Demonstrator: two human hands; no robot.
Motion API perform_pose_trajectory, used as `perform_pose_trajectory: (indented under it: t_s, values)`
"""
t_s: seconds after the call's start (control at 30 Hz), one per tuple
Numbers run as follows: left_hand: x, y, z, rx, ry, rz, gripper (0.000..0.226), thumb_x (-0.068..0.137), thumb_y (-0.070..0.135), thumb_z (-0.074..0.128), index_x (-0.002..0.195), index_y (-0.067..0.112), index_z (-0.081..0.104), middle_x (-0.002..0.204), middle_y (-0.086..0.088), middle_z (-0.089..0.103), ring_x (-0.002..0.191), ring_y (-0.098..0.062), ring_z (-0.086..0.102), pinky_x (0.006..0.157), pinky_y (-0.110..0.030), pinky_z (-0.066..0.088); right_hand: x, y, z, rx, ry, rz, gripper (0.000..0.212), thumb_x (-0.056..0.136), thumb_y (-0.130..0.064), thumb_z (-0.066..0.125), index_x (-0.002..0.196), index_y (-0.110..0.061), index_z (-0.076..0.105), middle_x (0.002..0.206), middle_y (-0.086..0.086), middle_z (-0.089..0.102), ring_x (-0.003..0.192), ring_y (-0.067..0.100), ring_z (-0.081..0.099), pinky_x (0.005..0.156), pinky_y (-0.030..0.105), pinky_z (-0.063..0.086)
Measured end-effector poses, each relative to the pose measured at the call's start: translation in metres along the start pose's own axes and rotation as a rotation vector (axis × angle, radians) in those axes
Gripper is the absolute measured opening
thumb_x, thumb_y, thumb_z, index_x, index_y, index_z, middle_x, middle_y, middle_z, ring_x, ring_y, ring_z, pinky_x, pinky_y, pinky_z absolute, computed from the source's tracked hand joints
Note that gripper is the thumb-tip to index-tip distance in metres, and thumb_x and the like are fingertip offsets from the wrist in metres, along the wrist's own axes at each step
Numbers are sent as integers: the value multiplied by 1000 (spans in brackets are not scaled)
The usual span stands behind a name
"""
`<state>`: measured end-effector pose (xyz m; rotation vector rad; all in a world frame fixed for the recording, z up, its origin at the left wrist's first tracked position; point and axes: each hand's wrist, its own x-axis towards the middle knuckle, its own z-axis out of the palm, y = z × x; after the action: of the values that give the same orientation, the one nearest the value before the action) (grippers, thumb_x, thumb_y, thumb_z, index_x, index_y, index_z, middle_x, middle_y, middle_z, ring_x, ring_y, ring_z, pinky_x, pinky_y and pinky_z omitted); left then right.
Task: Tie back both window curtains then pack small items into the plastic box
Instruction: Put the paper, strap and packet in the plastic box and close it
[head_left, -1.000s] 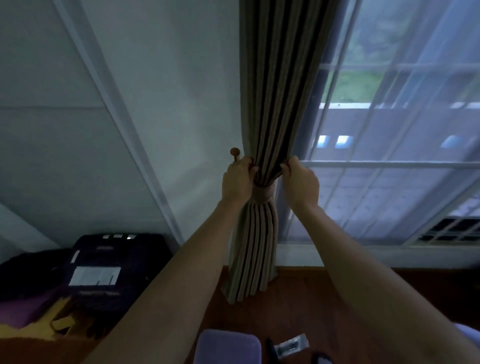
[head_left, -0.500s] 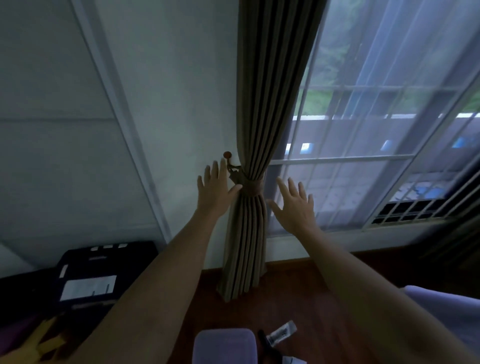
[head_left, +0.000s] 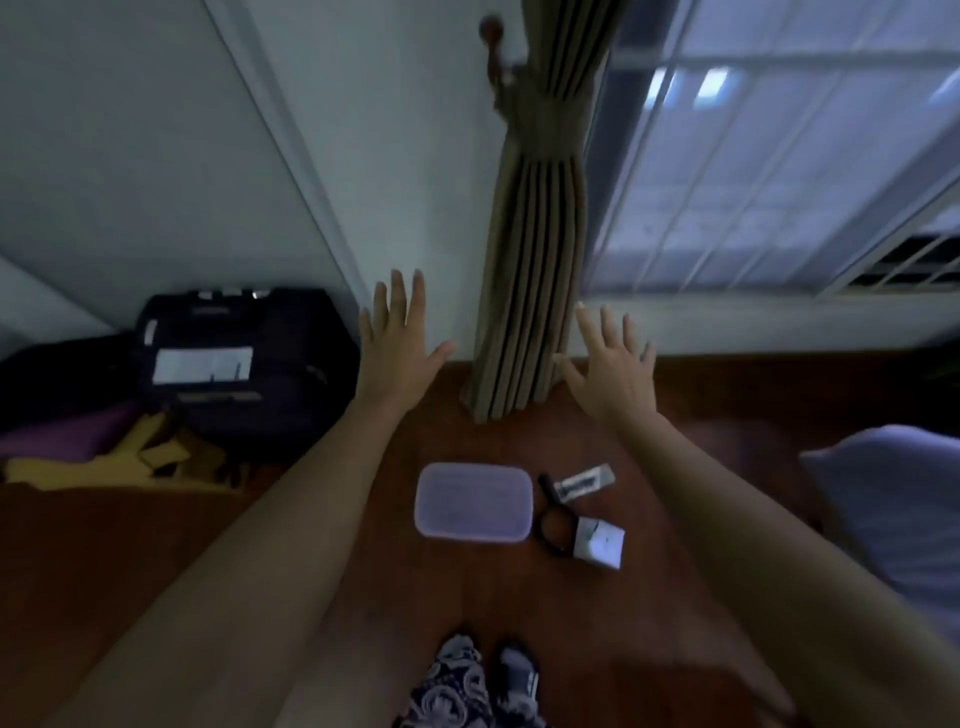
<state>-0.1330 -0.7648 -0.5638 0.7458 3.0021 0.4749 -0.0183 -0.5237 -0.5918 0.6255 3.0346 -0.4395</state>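
Note:
A beige pleated curtain (head_left: 535, 291) hangs gathered beside the window, held by a tieback (head_left: 545, 122) looped to a round-knobbed wall hook (head_left: 491, 31). My left hand (head_left: 397, 343) and my right hand (head_left: 610, 364) are stretched out on either side of the curtain's lower part, fingers spread, holding nothing. On the wooden floor below lies a plastic box (head_left: 474, 502) with its translucent lid on. Right of it lie a small clear packet (head_left: 583, 482), a black looped item (head_left: 553, 522) and a small white box (head_left: 598, 543).
A dark bag with a white label (head_left: 234, 364) sits against the wall at left, with purple and yellow cloth (head_left: 98, 457) in front of it. A pale cushion or bedding (head_left: 893, 493) fills the right edge. My feet (head_left: 483, 686) show at the bottom. The window (head_left: 779, 156) spans the right.
Both hands let go of the curtain's tieback, opened and dropped lower. My view tilted down, bringing the plastic box and small items on the floor fully into sight.

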Motion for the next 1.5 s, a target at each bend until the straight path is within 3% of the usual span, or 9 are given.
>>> perform_pose_trajectory:
  t_s: [0.3, 0.53, 0.7, 0.8, 0.9, 1.13, 1.23, 1.37, 1.5]
  values:
    - [-64, -120, 277, 34, -152, -105, 88, 93, 56, 45, 153, 17, -6, 161, -13, -4, 148, -32, -3, 119, -51, 3, -19, 69, 314, 80, -189, 68, 69, 95, -54, 45, 153, -32, 16, 163, 5, 9, 149, 30, 4, 116, 56, 13]
    - [-108, -217, 510, -115, -270, -217, 92, 92, 56, 47, 153, 18, -9, 161, -11, -13, 148, -28, -8, 118, -49, 3, -24, 132, 539, 172, -263, -21, 65, 97, -41, 51, 150, -10, 29, 154, 14, 32, 142, 34, 26, 114, 48, 25]
    - [-114, -269, 621, -222, -214, -318, 84, 94, 52, 46, 153, 15, -1, 161, -9, -7, 149, -27, -1, 119, -51, 9, -24, 164, 649, 329, -158, 67, 74, 95, -44, 54, 152, -10, 21, 157, 13, 24, 144, 32, 23, 115, 50, 26]
    - [-122, -283, 657, -378, -167, -388, 80, 95, 48, 45, 154, 15, 2, 162, -6, -2, 148, -27, 9, 118, -46, 18, -31, 167, 685, 499, -13, 159, 78, 94, -46, 55, 153, -13, 18, 159, 8, 21, 144, 25, 23, 114, 43, 25]
    - [-131, -286, 678, -526, -131, -459, 74, 97, 47, 43, 154, 16, 7, 161, -6, 14, 145, -26, 22, 116, -44, 25, -39, 162, 697, 646, 129, 223, 70, 93, -46, 57, 149, -14, 30, 150, 7, 39, 135, 25, 40, 108, 41, 35]
    - [-136, -282, 683, -641, -81, -490, 63, 101, 42, 37, 153, 19, 12, 156, -7, 28, 141, -28, 32, 113, -45, 32, -52, 148, 685, 694, 199, 233, 49, 100, -26, 50, 144, -9, 39, 139, 9, 51, 122, 16, 47, 86, 13, 27]
    - [-138, -279, 687, -689, -58, -479, 60, 101, 44, 36, 153, 21, 17, 153, -6, 36, 137, -27, 39, 110, -47, 38, -51, 150, 689, 659, 208, 244, 48, 101, -23, 47, 145, -7, 37, 140, 13, 51, 127, 28, 46, 87, 18, 29]
    - [-144, -272, 694, -690, -33, -485, 57, 101, 43, 36, 151, 21, 21, 150, -6, 40, 134, -26, 43, 108, -49, 39, -45, 161, 691, 599, 194, 263, 52, 102, -28, 46, 147, -6, 33, 146, 16, 44, 135, 31, 41, 106, 35, 33]
    - [-151, -269, 697, -684, -7, -493, 61, 97, 52, 35, 149, 22, 26, 146, -6, 45, 133, -27, 45, 105, -51, 42, -41, 170, 694, 551, 168, 271, 52, 102, -32, 43, 146, -5, 37, 140, 22, 50, 128, 36, 47, 101, 40, 38]
